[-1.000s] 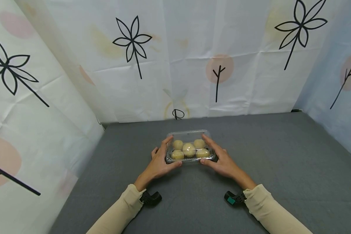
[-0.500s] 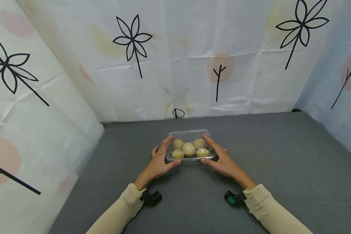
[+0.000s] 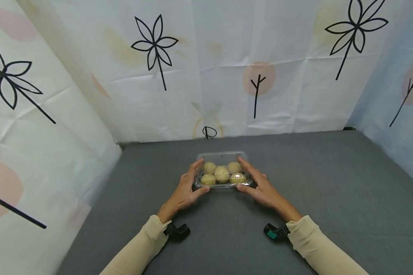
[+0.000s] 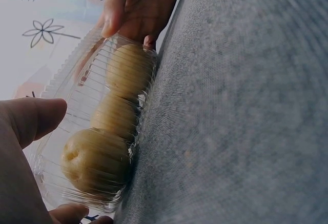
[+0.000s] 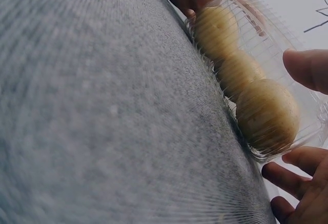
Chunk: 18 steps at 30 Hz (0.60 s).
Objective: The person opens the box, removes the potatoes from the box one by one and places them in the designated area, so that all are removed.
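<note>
A clear plastic clamshell box [image 3: 217, 157] rests on the grey table, its lid down. Inside it lie several pale yellow potatoes [image 3: 221, 174], round and seen through the plastic. My left hand [image 3: 185, 191] holds the box's left end, thumb at the near rim and index finger at the far corner. At the right end my right hand [image 3: 263, 190] grips likewise, with its thumb along the front edge. The left wrist view shows ribbed box walls with a potato [image 4: 96, 160] close to my fingers. In the right wrist view, fingertips [image 5: 302, 157] sit at the box's end.
The grey cloth-covered table [image 3: 323, 183] spreads out around the box. White fabric [image 3: 206, 76] printed with flowers and trees hangs behind and on both sides. Black wrist mounts [image 3: 177, 232] sit at both cuffs, low over the table.
My left thumb has slid slightly left along the near rim, and the outer left fingers have drawn in against the hand. The box and right hand stay nearly in place.
</note>
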Motion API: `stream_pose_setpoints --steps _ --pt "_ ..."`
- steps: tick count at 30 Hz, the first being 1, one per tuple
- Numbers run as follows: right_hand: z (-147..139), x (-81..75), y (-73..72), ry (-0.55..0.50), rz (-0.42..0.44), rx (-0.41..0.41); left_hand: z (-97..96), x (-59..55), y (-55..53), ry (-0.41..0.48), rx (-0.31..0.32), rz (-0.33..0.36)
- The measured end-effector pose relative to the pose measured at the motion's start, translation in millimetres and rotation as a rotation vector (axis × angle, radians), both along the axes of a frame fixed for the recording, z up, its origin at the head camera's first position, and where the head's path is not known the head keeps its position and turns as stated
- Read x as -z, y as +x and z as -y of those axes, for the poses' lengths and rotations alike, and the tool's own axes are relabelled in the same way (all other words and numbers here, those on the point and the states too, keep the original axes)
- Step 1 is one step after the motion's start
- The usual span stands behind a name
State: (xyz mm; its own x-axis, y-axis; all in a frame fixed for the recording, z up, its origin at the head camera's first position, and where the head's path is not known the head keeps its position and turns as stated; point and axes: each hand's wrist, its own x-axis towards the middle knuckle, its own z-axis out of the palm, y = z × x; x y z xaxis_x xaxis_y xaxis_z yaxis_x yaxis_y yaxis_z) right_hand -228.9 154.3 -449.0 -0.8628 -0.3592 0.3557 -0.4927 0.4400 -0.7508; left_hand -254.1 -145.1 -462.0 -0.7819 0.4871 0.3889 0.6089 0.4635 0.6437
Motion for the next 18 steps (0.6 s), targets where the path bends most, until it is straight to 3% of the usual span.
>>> stream_pose_setpoints --steps 5,13,18 --pt "-0.7 -1.0 -0.2 0.001 0.017 -0.015 1.1 -0.5 -1.1 0.038 0.04 0.001" --pt "-3.8 -2.6 0.1 -0.018 0.059 -0.049 1.8 -0.7 1.1 0.019 0.023 0.052" --pt "-5.0 -2.8 0.5 -0.022 0.091 -0.065 2.0 -0.8 1.3 0.019 0.029 0.048"
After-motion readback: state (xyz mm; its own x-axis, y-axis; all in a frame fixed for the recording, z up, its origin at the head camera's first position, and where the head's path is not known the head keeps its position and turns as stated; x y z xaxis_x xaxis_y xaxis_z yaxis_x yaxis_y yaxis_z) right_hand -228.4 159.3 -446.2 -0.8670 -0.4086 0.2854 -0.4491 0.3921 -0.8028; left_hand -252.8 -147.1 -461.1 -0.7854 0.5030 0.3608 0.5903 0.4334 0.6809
